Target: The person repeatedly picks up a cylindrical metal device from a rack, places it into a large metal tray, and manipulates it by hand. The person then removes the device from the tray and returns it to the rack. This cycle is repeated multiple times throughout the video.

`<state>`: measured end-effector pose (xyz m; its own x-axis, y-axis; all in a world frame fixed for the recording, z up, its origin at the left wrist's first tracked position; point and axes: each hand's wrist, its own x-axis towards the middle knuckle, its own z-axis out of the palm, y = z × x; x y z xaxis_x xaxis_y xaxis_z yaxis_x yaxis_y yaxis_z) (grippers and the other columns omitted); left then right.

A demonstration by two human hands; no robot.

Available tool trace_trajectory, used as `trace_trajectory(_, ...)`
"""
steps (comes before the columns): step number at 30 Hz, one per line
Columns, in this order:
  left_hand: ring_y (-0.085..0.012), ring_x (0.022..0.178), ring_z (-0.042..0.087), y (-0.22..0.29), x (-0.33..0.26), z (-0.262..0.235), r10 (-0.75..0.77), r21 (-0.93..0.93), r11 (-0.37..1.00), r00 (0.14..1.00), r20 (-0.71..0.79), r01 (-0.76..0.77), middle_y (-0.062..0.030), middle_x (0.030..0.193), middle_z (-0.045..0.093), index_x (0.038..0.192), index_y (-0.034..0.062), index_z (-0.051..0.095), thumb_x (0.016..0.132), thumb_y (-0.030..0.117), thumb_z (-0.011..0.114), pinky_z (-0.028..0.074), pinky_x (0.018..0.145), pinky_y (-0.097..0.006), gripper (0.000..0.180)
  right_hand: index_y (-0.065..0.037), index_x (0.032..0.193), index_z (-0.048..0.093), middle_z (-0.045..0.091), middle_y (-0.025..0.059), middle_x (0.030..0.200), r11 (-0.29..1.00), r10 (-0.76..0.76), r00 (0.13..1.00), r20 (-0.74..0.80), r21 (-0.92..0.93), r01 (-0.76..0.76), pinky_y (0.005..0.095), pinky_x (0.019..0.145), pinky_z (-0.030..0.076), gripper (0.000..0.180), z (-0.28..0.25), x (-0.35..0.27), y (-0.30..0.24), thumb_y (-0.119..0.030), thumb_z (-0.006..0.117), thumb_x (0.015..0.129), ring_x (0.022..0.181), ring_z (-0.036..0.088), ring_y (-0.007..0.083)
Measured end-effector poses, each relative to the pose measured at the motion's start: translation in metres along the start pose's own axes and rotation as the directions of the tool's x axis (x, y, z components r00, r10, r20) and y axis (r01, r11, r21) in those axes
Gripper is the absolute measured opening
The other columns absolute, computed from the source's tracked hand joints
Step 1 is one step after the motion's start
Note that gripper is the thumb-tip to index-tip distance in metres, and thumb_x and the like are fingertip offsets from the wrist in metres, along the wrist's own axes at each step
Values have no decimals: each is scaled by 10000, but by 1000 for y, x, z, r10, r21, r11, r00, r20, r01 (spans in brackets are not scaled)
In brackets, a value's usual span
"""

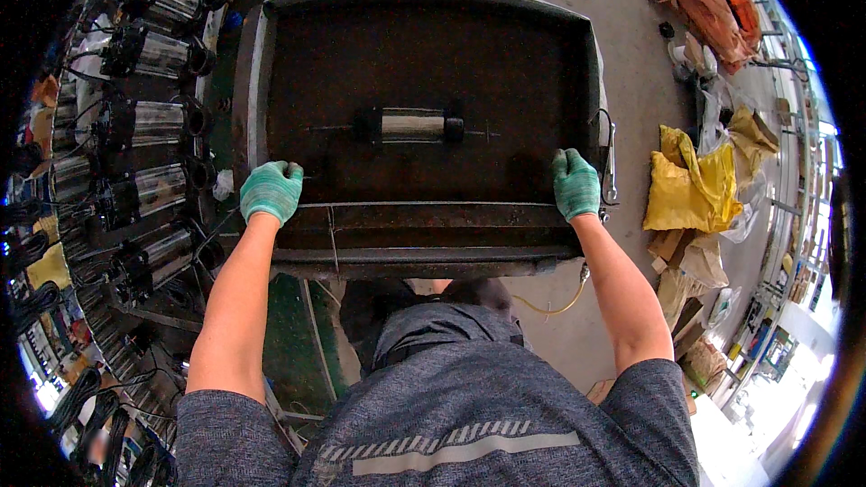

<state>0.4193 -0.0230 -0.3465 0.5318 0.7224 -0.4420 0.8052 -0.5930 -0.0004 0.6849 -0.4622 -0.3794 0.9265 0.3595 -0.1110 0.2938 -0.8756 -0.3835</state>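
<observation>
A large dark rectangular metal tray (415,215) with raised walls stands in front of me at waist height. My left hand (272,191), in a green knitted glove, is closed over its left side near the front corner. The right side is gripped in the same way by my right hand (577,184), gloved alike, with the fingers curled in. Between and beyond the hands, a cylindrical motor-like part (412,124) lies crosswise in the tray, untouched. It has a silvery middle, black ends and a thin rod or cable at each end. Whether liquid covers it I cannot tell.
Several similar silver-and-black cylinders (161,122) with cables stand in a row at left. A wrench-like metal tool (612,167) hangs at the tray's right side, above a thin yellowish hose (548,311). Yellow sacks (690,182) and orange bags (708,0) lie on the floor at right.
</observation>
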Motion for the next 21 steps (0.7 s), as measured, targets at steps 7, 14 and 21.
trace_trajectory(7,-389,1041,697,0,-1,1,11,-18,1000,1000,-27,-12,-171,1106,737,1062,137,784,980,456,529,557,905,-477,417,-63,1014,672,691,255,962,1000,14,1000,-9,-12,-14,569,761,501,357,2,1,3,-392,533,1032,917,635,499)
trace_trajectory(14,-393,1045,694,1,-2,-1,14,-13,1000,1000,-17,-14,-176,1109,735,1064,135,784,982,459,526,558,900,-482,422,-63,1011,668,692,253,949,1000,27,1000,10,-16,-27,570,753,501,345,-1,0,-1,-380,535,1033,907,636,498)
trace_trajectory(21,-395,1046,693,0,-2,-1,12,-17,1000,1000,-11,-12,-175,1112,735,1071,136,783,983,455,535,558,896,-484,413,-64,995,655,685,252,938,1000,7,1000,-17,-7,-7,577,743,492,337,-1,0,-3,-373,529,1038,897,630,500)
